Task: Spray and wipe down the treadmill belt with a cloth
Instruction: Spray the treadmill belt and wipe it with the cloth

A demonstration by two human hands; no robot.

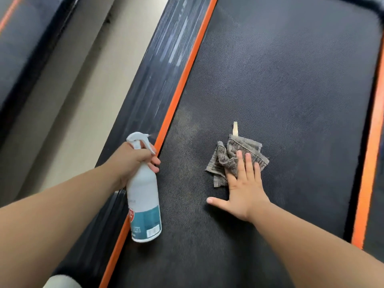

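Treadmill belt (pixel 280 80), dark and textured, fills centre and right of frame between orange strips (pixel 182 80). Spray bottle (pixel 144 196), lower left: left hand (pixel 133 161) fingers wrapped round neck. Cloth (pixel 232 161), crumpled grey, centre: right hand (pixel 245 190) flat, fingers spread on it.

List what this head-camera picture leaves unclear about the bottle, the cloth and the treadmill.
- Spray bottle label: print too small and blurred to read.
- Cloth: near part hidden under the right hand.
- Treadmill belt: both ends cut off by the frame edges.
- Side rail: markings smeared by motion blur.
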